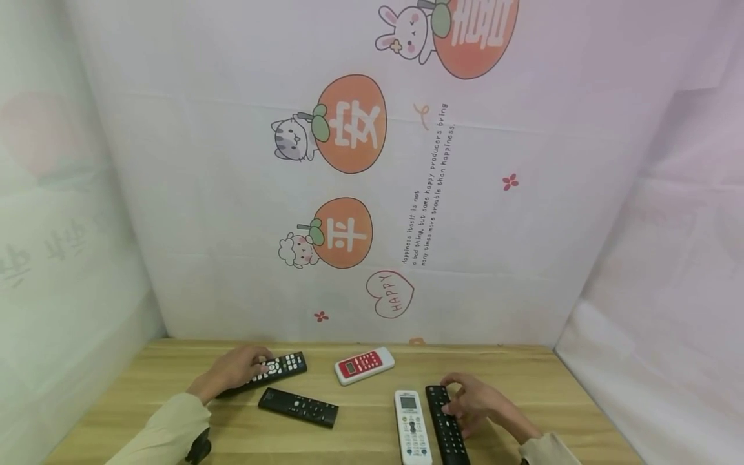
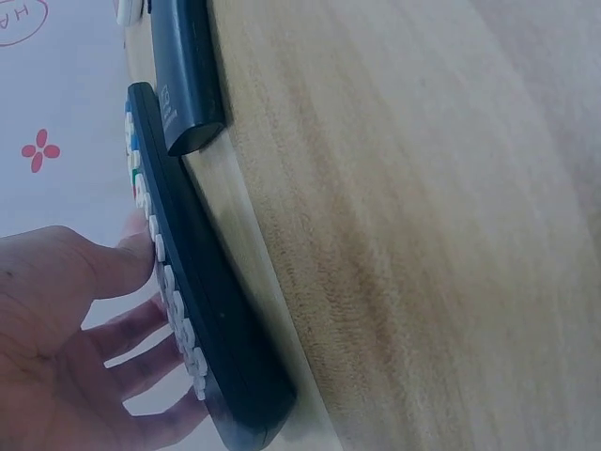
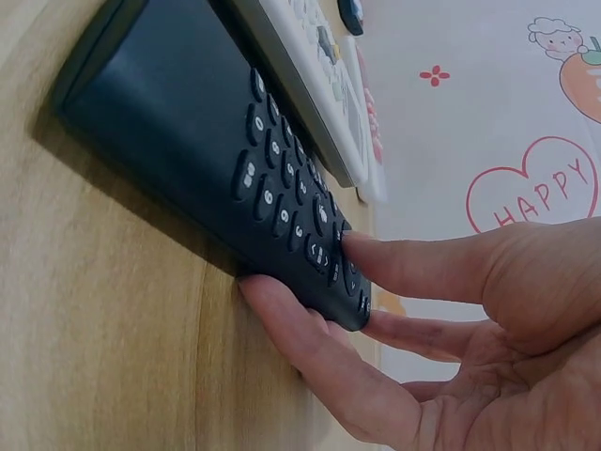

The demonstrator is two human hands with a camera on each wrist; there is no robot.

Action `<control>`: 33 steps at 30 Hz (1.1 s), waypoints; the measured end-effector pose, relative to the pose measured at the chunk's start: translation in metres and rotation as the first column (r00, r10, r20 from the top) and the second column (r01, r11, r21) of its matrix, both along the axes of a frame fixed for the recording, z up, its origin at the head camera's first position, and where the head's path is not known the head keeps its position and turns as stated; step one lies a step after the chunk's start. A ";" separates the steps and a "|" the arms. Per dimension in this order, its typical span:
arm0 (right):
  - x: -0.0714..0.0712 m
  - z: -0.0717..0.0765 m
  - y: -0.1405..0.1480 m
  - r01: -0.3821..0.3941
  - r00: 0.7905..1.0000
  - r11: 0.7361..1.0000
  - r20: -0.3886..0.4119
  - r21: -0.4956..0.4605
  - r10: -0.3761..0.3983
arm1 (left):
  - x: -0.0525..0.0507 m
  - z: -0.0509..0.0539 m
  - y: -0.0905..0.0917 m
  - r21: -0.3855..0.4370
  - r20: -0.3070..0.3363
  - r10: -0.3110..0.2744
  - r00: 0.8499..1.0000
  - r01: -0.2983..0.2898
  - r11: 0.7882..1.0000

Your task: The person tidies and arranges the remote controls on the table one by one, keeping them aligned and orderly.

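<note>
Left hand point(image 1: 235, 369): fingers grasping the left remote point(image 1: 290, 363), black, thumb against its white buttons.
Right hand point(image 1: 476, 402): fingers grasping the right remote point(image 1: 451, 440), black, thumb on its keys.
Worktop point(image 1: 349, 447): carries both, plus a middle remote point(image 1: 298, 407), black; a red-faced remote point(image 1: 364, 365); a white remote point(image 1: 413, 434) just beside the right remote.
Brand marks: too small to read.
Backdrop point(image 1: 227, 161): "HAPPY" in a heart point(image 1: 391, 294); "Happiness itself is not a bad thing, but some happy producers bring many times more trouble than happiness."

The remotes point(image 1: 297, 406) look plastic, the tabletop point(image 1: 354, 436) smooth wood.
</note>
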State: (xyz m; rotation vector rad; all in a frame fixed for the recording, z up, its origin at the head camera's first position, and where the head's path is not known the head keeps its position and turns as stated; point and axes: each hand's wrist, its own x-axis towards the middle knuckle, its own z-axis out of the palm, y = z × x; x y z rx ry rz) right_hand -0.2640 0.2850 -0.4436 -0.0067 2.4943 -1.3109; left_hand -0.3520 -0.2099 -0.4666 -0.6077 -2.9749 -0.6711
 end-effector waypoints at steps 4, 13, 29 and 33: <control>-0.001 0.000 -0.001 0.006 1.000 1.000 0.007 0.007 -0.006 | 0.002 0.002 0.002 0.005 0.001 0.008 1.000 -0.008 1.000; -0.001 0.000 0.000 -0.016 1.000 1.000 0.017 0.013 0.016 | -0.002 0.007 0.018 0.019 0.003 0.001 1.000 -0.001 1.000; 0.001 -0.002 0.004 -0.053 0.999 0.997 -0.004 -0.060 0.053 | -0.006 0.009 0.086 -0.016 -0.129 -0.110 0.985 0.109 0.994; 0.000 -0.001 0.002 -0.043 0.999 0.998 -0.009 -0.056 0.043 | -0.006 0.004 0.099 0.035 -0.111 -0.115 0.987 0.120 0.992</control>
